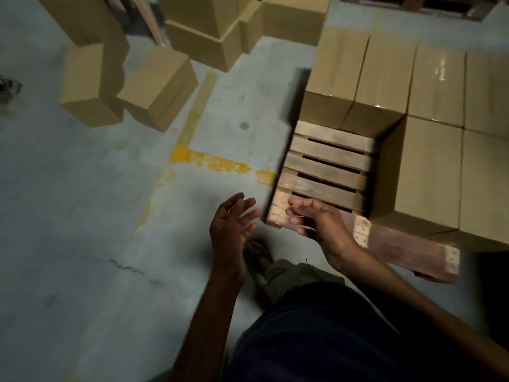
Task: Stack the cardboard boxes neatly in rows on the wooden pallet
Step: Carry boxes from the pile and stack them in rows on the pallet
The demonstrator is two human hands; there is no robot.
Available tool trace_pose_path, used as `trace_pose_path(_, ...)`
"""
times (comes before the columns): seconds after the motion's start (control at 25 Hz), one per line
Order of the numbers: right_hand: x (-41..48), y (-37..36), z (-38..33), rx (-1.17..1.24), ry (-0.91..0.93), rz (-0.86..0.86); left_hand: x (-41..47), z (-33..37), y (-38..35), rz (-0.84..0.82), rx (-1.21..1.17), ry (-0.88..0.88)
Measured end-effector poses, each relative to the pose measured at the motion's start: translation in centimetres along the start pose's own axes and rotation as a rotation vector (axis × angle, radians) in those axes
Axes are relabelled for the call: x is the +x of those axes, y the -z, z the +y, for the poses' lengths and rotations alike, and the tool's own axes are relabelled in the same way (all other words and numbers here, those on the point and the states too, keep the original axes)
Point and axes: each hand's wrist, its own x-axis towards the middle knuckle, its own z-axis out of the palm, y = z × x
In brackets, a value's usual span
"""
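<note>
Grey concrete floor (82, 216) fills the left half of the view, crossed by worn yellow painted lines (212, 161) that meet at a corner near the middle. On the right lies the wooden pallet (327, 164), its near-left slats bare. A row of cardboard boxes (385, 78) stands side by side along its far part, tops shiny with tape. A second row (429, 172) sits nearer on the right, touching the first. Well apart from the pallet, at the far left, two loose boxes (159, 86) rest tilted on the floor. More cartons (203, 28) are piled behind them. The left hand (232, 224) hangs over the floor just left of the pallet's near corner, with its fingers straight, spread and holding nothing. The right hand (316, 219) is over that same corner, palm turned toward the left hand, its fingers loosely extended and empty. Motion blur makes it hard to say whether it touches the wood. The two hands are near each other but apart. Below them a foot in a sandal (259, 255) stands on the floor beside the pallet's near edge, and dark clothing (316, 340) fills the near right.
</note>
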Motion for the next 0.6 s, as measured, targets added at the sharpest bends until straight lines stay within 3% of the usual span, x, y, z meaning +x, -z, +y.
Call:
trace_pose_path(0.24,8.4,-12.2,-3.3,-0.038,-0.099,-0.103,8.4,7.4,6.9,0.126,-0.064,-0.021)
trace_pose_path(0.44,14.2,-23.8,-9.2,-0.171,-0.037,-0.229,15.5,16.9,12.7,0.247,-0.152,-0.127)
trace_pose_path(0.6,18.8,-34.0,-11.5,-0.184,-0.018,-0.219,21.8,23.0,19.1,0.267,-0.112,-0.170)
